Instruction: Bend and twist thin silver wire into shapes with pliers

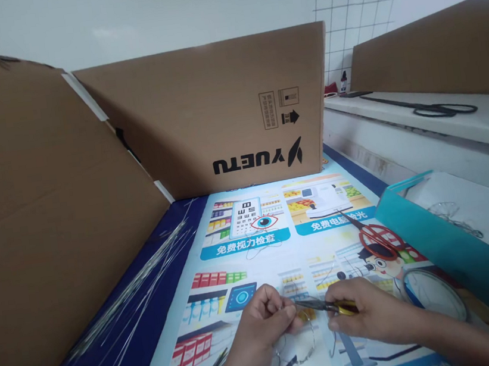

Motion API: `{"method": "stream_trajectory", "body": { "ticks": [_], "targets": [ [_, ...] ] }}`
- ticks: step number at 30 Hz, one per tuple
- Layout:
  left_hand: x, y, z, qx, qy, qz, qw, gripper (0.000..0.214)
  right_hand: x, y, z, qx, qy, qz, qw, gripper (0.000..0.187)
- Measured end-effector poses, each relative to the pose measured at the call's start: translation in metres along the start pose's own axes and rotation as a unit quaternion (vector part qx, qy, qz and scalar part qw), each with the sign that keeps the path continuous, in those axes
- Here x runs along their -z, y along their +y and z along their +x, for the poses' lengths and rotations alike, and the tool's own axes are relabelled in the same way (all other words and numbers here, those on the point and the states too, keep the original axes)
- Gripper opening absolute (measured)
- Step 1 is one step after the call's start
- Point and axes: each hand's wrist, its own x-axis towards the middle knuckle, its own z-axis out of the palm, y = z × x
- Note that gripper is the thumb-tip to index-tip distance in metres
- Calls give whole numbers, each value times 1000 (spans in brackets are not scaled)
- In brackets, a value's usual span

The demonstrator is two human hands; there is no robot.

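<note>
My left hand (265, 321) is closed in a pinch on a thin, silvery wire (313, 342), which curls in loose loops below the fingers. My right hand (369, 310) grips a pair of pliers (312, 304) by the yellow handles. The pliers' dark, narrow jaws point left and reach the fingertips of my left hand. Whether the jaws bite on the wire cannot be made out. Both hands are over a printed sheet (276, 251) with coloured pictures and Chinese text.
Long thin wires (135, 281) lie on dark blue cloth at left. Red-handled scissors (380, 240) and a clear round dish (434, 293) sit at right. A teal box (436, 236) holds wire pieces. Cardboard panels (216, 102) stand behind and left. Black scissors (437, 109) rest on a ledge.
</note>
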Motion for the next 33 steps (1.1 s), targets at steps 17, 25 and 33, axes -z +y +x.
{"method": "stream_trajectory", "body": {
  "ticks": [17, 25, 33],
  "targets": [
    [3, -4, 0, 38, -5, -24, 999, 33, 1, -3, -1, 69, 52, -178, 980, 14],
    [3, -5, 0, 27, 17, -9, 999, 33, -3, 1, 0, 74, 51, -185, 979, 13],
    [3, -8, 1, 11, 41, 8, 999, 37, -5, 2, 0, 78, 60, -190, 977, 12]
  ]
}}
